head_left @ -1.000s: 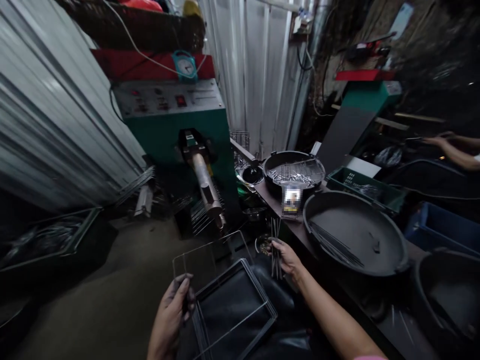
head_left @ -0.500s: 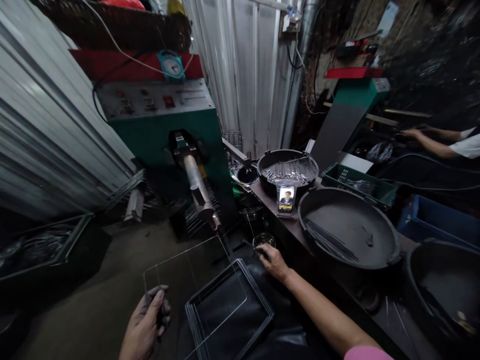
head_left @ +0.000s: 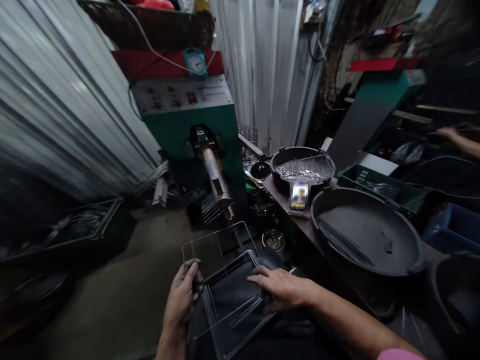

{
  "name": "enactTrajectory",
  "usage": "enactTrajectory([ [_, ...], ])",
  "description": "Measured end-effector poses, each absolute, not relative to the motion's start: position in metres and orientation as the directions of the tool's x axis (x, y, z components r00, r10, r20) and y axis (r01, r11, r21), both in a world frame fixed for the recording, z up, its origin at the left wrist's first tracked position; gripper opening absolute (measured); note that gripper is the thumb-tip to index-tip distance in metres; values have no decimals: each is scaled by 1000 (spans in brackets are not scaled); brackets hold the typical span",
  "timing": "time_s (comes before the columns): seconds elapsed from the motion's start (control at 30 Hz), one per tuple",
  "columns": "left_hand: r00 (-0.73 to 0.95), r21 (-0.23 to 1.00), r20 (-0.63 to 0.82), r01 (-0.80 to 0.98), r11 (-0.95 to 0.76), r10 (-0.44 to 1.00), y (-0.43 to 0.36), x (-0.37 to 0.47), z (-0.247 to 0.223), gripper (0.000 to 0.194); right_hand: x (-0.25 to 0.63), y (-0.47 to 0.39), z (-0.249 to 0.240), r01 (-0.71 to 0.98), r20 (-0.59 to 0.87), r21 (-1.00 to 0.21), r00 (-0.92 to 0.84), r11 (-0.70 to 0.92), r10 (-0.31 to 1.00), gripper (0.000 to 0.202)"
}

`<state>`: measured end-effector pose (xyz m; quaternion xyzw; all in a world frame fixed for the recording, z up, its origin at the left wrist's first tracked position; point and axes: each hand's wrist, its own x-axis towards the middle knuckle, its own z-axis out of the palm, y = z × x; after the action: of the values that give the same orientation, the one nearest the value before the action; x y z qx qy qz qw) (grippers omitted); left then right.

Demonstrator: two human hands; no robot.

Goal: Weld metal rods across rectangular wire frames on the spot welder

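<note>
My left hand [head_left: 184, 287] is closed on the near left side of a thin rectangular wire frame [head_left: 202, 239]. The frame's far edge is just below the copper tip of a machine arm [head_left: 217, 182]; I cannot tell whether they touch. My right hand [head_left: 283, 287] is closed, palm down, on a few thin metal rods [head_left: 243, 314] that slant from its fingers toward the lower left. Beneath both hands, a stack of rectangular wire frames [head_left: 213, 320] rests on dark material over my lap. My right fingertips partly hide the stack's right side.
The green machine [head_left: 187, 117] stands ahead. On the right-hand bench are a pan of wire pieces [head_left: 300, 152], a phone [head_left: 299, 196], and a wide pan [head_left: 360, 210] with rods. A metal bowl [head_left: 273, 240] sits below. Another person's hand [head_left: 452, 134] shows far right.
My right hand has come from beside the metal bowl to above the stacked frames, with rods now in its fingers. My left hand still holds the wire frame. The view has swung left.
</note>
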<state>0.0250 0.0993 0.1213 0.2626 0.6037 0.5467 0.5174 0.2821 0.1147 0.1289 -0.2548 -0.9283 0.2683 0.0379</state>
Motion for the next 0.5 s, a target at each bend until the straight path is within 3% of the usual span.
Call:
enactTrajectory([
  [0.5,-291,937,-300,-269,223,909,105,15,112,30,264,124,133,524,-123,-484,-833,701,539,48],
])
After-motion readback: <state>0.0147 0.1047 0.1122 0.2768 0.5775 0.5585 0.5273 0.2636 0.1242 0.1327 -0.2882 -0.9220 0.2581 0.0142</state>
